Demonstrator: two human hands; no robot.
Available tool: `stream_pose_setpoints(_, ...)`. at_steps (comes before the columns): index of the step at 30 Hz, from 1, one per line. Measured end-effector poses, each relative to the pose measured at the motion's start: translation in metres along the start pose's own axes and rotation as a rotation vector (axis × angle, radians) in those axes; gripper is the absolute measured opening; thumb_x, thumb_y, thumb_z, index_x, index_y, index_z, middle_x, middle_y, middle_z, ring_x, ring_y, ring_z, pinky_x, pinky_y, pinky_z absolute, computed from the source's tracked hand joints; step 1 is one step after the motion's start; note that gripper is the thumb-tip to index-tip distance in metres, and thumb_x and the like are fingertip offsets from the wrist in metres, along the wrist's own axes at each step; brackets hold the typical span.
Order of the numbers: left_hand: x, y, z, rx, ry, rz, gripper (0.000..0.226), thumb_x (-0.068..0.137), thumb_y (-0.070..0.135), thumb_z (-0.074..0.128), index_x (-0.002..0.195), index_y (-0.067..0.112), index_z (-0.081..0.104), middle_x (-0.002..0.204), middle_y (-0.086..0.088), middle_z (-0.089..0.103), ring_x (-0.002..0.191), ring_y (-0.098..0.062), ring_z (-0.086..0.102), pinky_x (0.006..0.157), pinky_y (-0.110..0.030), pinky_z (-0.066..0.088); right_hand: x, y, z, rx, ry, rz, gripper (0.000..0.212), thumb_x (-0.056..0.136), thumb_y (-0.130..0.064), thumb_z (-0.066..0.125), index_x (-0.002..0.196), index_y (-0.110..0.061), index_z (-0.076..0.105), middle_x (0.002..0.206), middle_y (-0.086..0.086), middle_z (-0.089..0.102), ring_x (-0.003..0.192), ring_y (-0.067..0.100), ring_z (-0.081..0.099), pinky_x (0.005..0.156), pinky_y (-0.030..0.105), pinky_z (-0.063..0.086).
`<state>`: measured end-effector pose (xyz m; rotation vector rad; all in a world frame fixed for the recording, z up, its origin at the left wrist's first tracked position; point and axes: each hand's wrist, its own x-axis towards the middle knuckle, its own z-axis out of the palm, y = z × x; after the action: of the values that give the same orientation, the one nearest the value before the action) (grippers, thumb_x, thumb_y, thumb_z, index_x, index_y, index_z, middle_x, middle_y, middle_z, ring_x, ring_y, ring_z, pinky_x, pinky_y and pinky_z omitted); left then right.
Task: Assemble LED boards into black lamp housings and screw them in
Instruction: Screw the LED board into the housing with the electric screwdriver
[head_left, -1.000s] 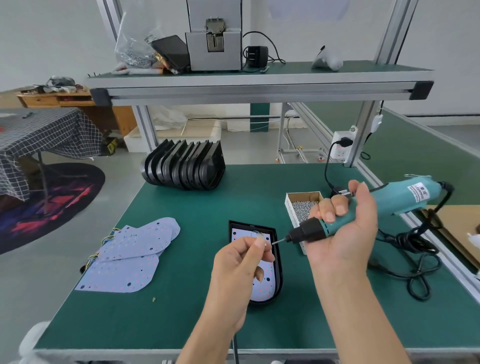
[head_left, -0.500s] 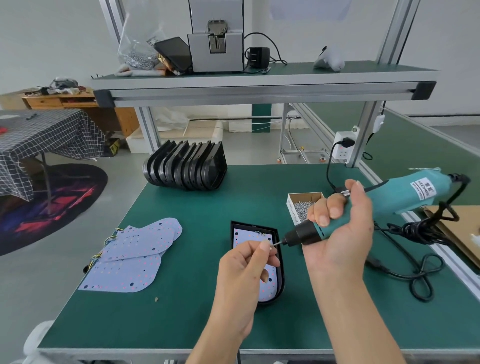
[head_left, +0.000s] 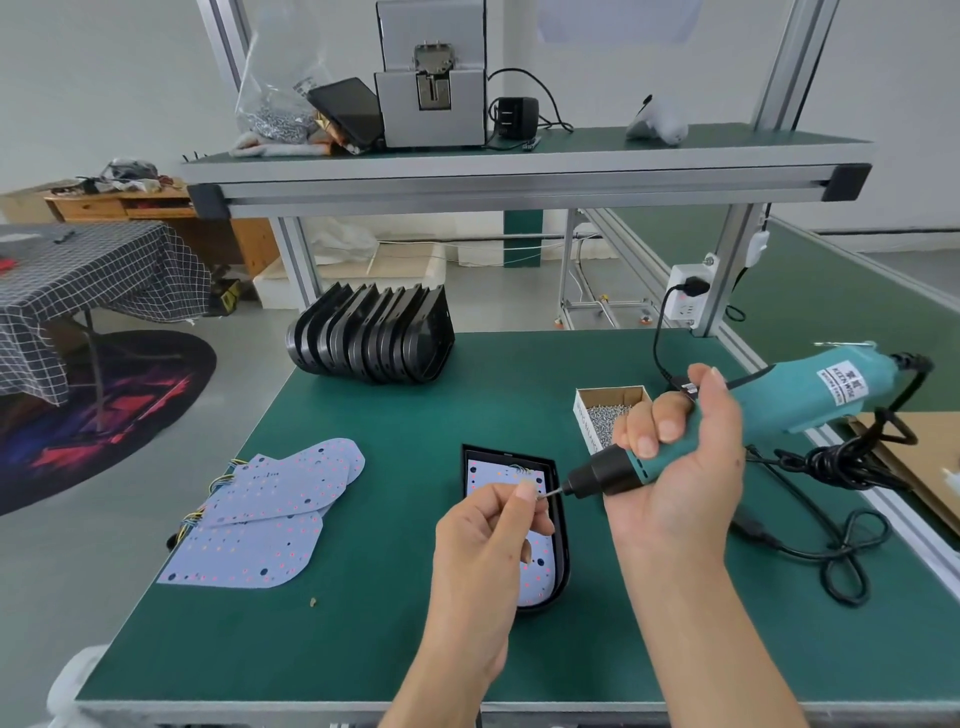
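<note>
While right hand (head_left: 680, 467) grips, screwdriver (head_left: 727, 421) lies near-level, bit pointing left

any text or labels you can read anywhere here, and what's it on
"KEEN WISE", as best it reads: white label on the teal electric screwdriver held in the right hand. The smaller print under it is too blurred to read.
Print on the side of the screw box: too small and skewed to read.
No other legible text; the left hand pinches a screw at the bit.
</note>
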<state>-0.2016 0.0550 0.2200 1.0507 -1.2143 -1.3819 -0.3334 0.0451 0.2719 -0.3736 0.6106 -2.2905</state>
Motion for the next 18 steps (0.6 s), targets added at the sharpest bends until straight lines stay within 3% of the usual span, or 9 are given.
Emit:
stream_pose_setpoints(13, 0.0003, -0.0080, -0.0001, 0.177, 0.008, 0.110, 0.035, 0.107, 0.026, 0.055, 0.073, 0.022, 0.064, 0.071, -0.003, 0.066, 0.059, -0.011, 0.039, 0.054, -0.017, 0.034, -0.0055, 0.0032, 0.0001, -0.045, -0.019, -0.042, 0.018, 0.104, -0.023, 0.056, 0.087, -0.022, 0.061, 0.061, -0.002, 0.033, 0.047, 0.015, 0.033, 0.052, 0.026, 0.038)
stream_pose_setpoints(18, 0.0013, -0.0094, 0.0002, 0.245, -0.001, 0.107, 0.038, 0.107, 0.026, 0.053, 0.070, 0.025, 0.061, 0.063, 0.010, 0.058, 0.050, -0.006, 0.031, 0.047, -0.014, 0.028, -0.0066, 0.0043, -0.0035, -0.057, -0.011, -0.035, 0.013, 0.106, -0.023, 0.055, 0.094, -0.019, 0.060, 0.061, -0.002, 0.034, 0.047, 0.014, 0.034, 0.051, 0.025, 0.037)
